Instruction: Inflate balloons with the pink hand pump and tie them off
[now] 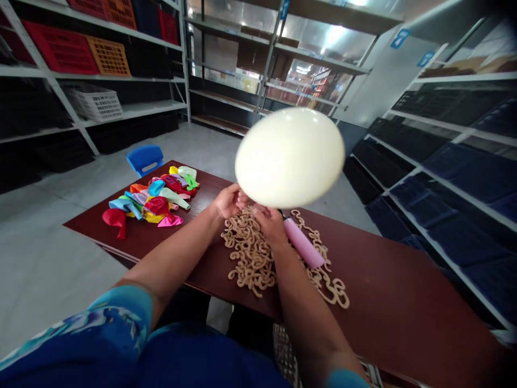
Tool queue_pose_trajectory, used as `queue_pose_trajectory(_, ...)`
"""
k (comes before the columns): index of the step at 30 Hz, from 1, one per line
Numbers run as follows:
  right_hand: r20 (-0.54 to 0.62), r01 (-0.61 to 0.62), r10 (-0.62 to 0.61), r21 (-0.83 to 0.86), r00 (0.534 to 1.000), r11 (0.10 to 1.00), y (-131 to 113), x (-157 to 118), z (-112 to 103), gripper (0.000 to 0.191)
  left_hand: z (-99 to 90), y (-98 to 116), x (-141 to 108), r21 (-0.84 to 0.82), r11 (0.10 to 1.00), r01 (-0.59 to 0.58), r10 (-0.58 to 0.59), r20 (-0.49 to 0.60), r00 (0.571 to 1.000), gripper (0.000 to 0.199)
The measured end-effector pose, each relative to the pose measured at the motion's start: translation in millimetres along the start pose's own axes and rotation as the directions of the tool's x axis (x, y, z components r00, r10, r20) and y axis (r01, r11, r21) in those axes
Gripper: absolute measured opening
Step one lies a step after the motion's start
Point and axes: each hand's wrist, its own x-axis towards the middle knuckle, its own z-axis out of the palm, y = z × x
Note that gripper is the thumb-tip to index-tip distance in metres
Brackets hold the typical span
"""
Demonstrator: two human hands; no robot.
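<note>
- A large, pale cream balloon [290, 157] hung over the far side of the table, right of the middle, inflated to a smooth, rounded shape.
- The left hand [232, 201] was at the balloon's near left underside, its fingers bent inward; whether they pinched the balloon could not be told.
- The right hand [270, 220] was just beside it on the right, under the balloon's near edge, with fingers curled; its grip could not be made out either, since the balloon's neck was hidden.
- A heap of tan, curly strands [248, 256] lay on the table below the hands, spreading toward the near edge.
- To the right of the right forearm, a pink cylinder [304, 243] lay at a slant, with more tan curls on its right and near sides.
- Deflated balloons [161, 193] in red, blue, yellow, green, pink and white lay in a loose pile on the left of the dark reddish table [388, 280].
- A blue chair [144, 158] stood beyond the table's far left edge.
- Farther left, shelves [149, 108] held a white basket [99, 104] and a red crate [60, 48].
- Dark blue crates [464, 215] filled racks on the right.
</note>
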Motion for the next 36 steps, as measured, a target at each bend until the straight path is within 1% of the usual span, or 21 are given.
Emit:
queue_pose_trajectory(2, -0.030, 0.114, -0.126, -0.262, 0.992, 0.958, 6, 1, -4, 0.023, -8.2, 8, -3, -0.128, 0.989, -0.075, 0.077, 0.008, 0.997, 0.018)
queue_pose_trajectory(4, 0.022, 0.220, -0.239, -0.480, 0.971, 0.849, 11, 3, -8, 0.020, -18.1, 10, -6, -0.208, 0.970, -0.126, 0.129, 0.001, 0.992, 0.012)
queue_pose_trajectory(5, 0.067, 0.258, -0.267, -0.558, 0.961, 0.789, 13, 4, -11, 0.018, -23.7, 9, -8, -0.229, 0.963, -0.141, 0.143, -0.010, 0.990, 0.011)
queue_pose_trajectory(7, 0.183, 0.313, -0.258, -0.655, 0.949, 0.688, 16, 4, -15, 0.015, -35.1, 4, -8, -0.247, 0.957, -0.150, 0.144, -0.043, 0.989, 0.011)
queue_pose_trajectory(8, 0.231, 0.328, -0.234, -0.674, 0.945, 0.661, 16, 5, -16, 0.014, -40.1, 2, -8, -0.250, 0.956, -0.151, 0.141, -0.061, 0.988, 0.011)
queue_pose_trajectory(9, 0.257, 0.333, -0.213, -0.676, 0.943, 0.658, 16, 5, -17, 0.014, -44.2, 0, -8, -0.251, 0.956, -0.154, 0.139, -0.077, 0.987, 0.012)
queue_pose_trajectory(10, 0.255, 0.323, -0.203, -0.657, 0.946, 0.681, 15, 5, -18, 0.015, -47.1, -1, -7, -0.253, 0.954, -0.159, 0.140, -0.089, 0.986, 0.012)
queue_pose_trajectory(11, 0.224, 0.298, -0.200, -0.616, 0.954, 0.730, 13, 5, -18, 0.016, -48.8, -1, -6, -0.255, 0.953, -0.164, 0.143, -0.098, 0.985, 0.011)
queue_pose_trajectory(13, 0.083, 0.205, -0.188, -0.458, 0.979, 0.865, 8, 4, -17, 0.020, -48.6, 0, -6, -0.248, 0.954, -0.169, 0.147, -0.107, 0.983, 0.011)
queue_pose_trajectory(15, -0.095, 0.077, -0.099, -0.211, 0.991, 0.974, 3, 4, -17, 0.025, -45.4, 0, -6, -0.229, 0.960, -0.159, 0.138, -0.106, 0.985, 0.011)
queue_pose_trajectory(16, -0.162, 0.017, -0.030, -0.077, 0.986, 0.997, 1, 5, -16, 0.028, -43.3, 0, -6, -0.217, 0.965, -0.146, 0.127, -0.101, 0.987, 0.011)
queue_pose_trajectory(18, -0.225, -0.064, 0.098, 0.152, 0.969, 0.986, -1, 6, -16, 0.032, -39.4, -2, -7, -0.192, 0.975, -0.108, 0.094, -0.084, 0.992, 0.011)
queue_pose_trajectory(19, -0.235, -0.083, 0.139, 0.234, 0.962, 0.969, -2, 7, -16, 0.033, -37.6, -4, -7, -0.176, 0.980, -0.087, 0.075, -0.074, 0.994, 0.011)
queue_pose_trajectory(21, -0.245, -0.074, 0.163, 0.334, 0.956, 0.940, 0, 9, -17, 0.032, -34.1, -8, -6, -0.129, 0.990, -0.048, 0.040, -0.065, 0.997, 0.012)
queue_pose_trajectory(23, -0.255, -0.031, 0.135, 0.373, 0.958, 0.927, 1, 10, -16, 0.030, -30.6, -14, -6, -0.064, 0.998, -0.021, 0.017, -0.074, 0.997, 0.013)
queue_pose_trajectory(25, -0.289, 0.030, 0.074, 0.341, 0.954, 0.940, 2, 10, -15, 0.028, -26.8, -19, -5, -0.003, 1.000, 0.006, -0.006, -0.093, 0.996, 0.014)
queue_pose_trajectory(28, -0.395, 0.147, -0.079, 0.144, 0.915, 0.979, -3, 8, -15, 0.024, -21.6, -23, -5, 0.041, 0.997, 0.063, -0.058, -0.099, 0.993, 0.017)
queue_pose_trajectory(30, -0.431, 0.185, -0.146, 0.050, 0.891, 0.981, -9, 7, -15, 0.024, -19.1, -25, -5, 0.034, 0.995, 0.099, -0.096, -0.088, 0.992, 0.018)
queue_pose_trajectory(31, -0.432, 0.188, -0.149, 0.050, 0.890, 0.981, -12, 6, -16, 0.026, -18.2, -25, -5, 0.028, 0.993, 0.111, -0.109, -0.084, 0.991, 0.017)
queue_pose_trajectory(33, -0.442, 0.201, -0.130, 0.117, 0.887, 0.973, -20, 6, -18, 0.029, -17.4, -25, -5, 0.013, 0.992, 0.129, -0.127, -0.087, 0.988, 0.016)
queue_pose_trajectory(36, -0.463, 0.272, -0.152, 0.203, 0.873, 0.941, -34, 8, -20, 0.024, -18.4, -24, -5, -0.012, 0.991, 0.132, -0.132, -0.075, 0.988, 0.016)
